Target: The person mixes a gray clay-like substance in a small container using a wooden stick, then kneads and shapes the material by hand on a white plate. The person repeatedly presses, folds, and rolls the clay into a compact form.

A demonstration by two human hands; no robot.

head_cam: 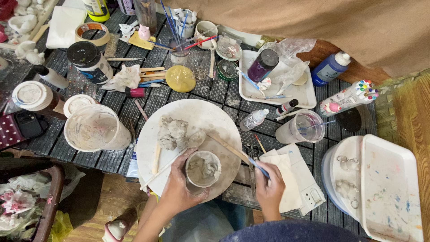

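Observation:
My left hand (179, 186) grips a small clay-smeared cup (204, 169) holding wet grey clay, at the near edge of a round white board (204, 118). My right hand (268, 188) holds a thin wooden-handled tool with a blue grip (237, 153); its tip reaches toward a lump of grey clay (174, 133) on the board. A wooden modelling stick (156, 157) lies on the board's left side. Both hands are smeared with clay.
A large clay-stained plastic tub (95, 129) stands left of the board. A clear cup of water (302, 127), a white tray (299, 92), paint bottles, brushes in a jar (179, 51) and tape crowd the dark slatted table (107, 159). White trays (387, 188) sit at right.

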